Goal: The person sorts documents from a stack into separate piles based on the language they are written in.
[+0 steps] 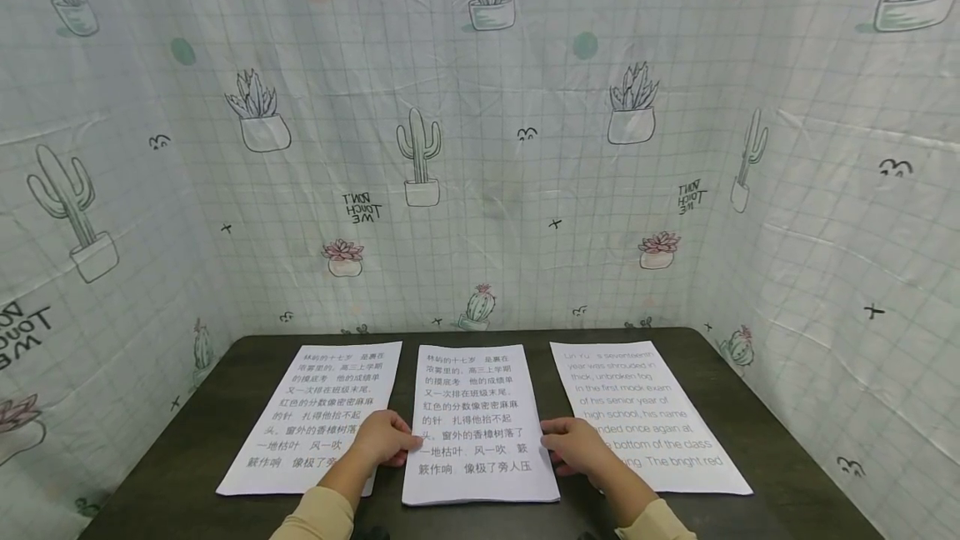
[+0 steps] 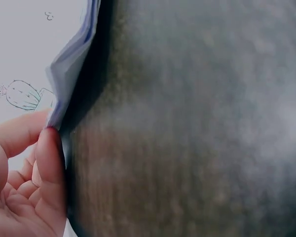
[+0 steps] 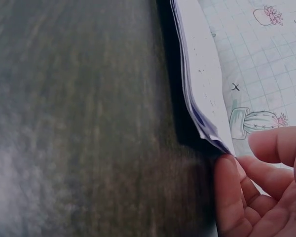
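Note:
A stack of paper sheets (image 1: 471, 407), printed with large Chinese characters, lies between my hands. My left hand (image 1: 386, 437) pinches its left edge near the lower part. In the left wrist view, the fingertips (image 2: 48, 129) meet at the bent edge of the paper (image 2: 71, 64). My right hand (image 1: 576, 446) holds the opposite edge. The right wrist view shows one fingertip against the layered paper edge (image 3: 195, 98), while another finger (image 3: 274, 143) stands above, slightly apart from it. A dark shadow runs beneath the stack's edge in both wrist views.
Another Chinese-printed sheet (image 1: 300, 415) lies to the left, partly behind my left hand. At right, an English-printed sheet (image 1: 645, 398) is partly covered by my right hand. The dark table (image 1: 480, 337) is enclosed by a cactus-patterned curtain (image 1: 480, 248).

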A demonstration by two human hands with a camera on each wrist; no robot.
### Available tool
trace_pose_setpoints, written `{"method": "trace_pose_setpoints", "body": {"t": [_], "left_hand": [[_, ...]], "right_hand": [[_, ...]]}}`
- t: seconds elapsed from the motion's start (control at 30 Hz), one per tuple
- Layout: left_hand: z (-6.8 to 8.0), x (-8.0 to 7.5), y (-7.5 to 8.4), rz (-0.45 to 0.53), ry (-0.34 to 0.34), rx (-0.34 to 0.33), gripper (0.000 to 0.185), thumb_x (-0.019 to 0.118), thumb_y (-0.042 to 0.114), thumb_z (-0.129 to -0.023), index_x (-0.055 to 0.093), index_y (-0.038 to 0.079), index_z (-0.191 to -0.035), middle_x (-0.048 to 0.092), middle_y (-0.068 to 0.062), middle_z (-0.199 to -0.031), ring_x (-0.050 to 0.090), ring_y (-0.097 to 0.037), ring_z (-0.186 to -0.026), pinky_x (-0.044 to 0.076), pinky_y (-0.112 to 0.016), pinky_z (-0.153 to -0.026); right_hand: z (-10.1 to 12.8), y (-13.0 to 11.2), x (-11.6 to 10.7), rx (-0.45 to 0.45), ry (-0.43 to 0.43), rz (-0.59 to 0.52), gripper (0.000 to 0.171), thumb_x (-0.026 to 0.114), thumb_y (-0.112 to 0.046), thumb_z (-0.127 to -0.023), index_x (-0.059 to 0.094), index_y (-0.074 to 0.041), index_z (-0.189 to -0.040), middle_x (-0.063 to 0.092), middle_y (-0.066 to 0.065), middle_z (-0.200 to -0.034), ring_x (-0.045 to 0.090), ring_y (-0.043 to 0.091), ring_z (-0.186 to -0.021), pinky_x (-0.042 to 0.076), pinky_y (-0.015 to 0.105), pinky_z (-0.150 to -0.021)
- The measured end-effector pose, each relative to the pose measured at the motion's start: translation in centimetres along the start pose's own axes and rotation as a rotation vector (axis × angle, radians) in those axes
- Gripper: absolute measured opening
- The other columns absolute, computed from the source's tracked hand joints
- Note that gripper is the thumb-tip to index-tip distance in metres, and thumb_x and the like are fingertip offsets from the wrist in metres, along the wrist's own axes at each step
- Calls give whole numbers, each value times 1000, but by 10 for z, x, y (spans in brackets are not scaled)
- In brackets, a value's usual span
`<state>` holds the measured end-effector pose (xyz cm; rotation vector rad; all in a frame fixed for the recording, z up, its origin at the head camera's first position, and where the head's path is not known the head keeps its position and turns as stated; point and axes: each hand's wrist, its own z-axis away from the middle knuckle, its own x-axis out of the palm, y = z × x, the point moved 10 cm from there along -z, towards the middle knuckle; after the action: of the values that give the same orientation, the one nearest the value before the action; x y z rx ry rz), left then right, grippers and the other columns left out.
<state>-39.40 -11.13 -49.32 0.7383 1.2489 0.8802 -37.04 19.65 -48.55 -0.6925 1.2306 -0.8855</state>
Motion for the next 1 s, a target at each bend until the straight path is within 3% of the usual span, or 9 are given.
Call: {"method": "trace_pose_setpoints", "body": {"t": [0.33, 0.47, 0.7, 1.0], "left_hand": [[-2, -2, -2, 26, 32, 5, 12, 73, 5, -80, 63, -1, -79, 55, -1, -62, 51, -7, -49, 49, -18, -47], [-3, 1, 0, 87, 11, 35, 15, 70, 10, -84, 64, -3, -86, 57, -2, -65, 53, -8, -53, 50, -19, -50], [-5, 11, 0, 195, -71, 41, 29, 65, 11, -89, 62, -9, -110, 65, -9, -86, 61, -14, -70, 56, -26, -62], [-9, 13, 0, 347, -64, 21, 32, 63, 9, -91, 60, -11, -115, 68, -9, -89, 63, -12, -69, 56, -26, -63]], "right_hand": [[-2, 3, -1, -10, 4, -11, 41, 59, -9, -89, 59, 10, -125, 68, 14, -97, 64, 21, -79, 60, 40, -67], [-2, 4, -2, -10, 4, -14, 42, 60, -9, -89, 58, 9, -126, 68, 14, -96, 64, 21, -79, 60, 40, -67], [-4, 7, -1, 1, 5, -24, 44, 60, -10, -89, 57, 9, -128, 68, 14, -99, 63, 22, -81, 59, 41, -68], [-4, 1, -9, -34, 39, -54, 48, 60, -4, -86, 54, 7, -133, 68, 16, -104, 66, 20, -82, 59, 40, -69]]}}
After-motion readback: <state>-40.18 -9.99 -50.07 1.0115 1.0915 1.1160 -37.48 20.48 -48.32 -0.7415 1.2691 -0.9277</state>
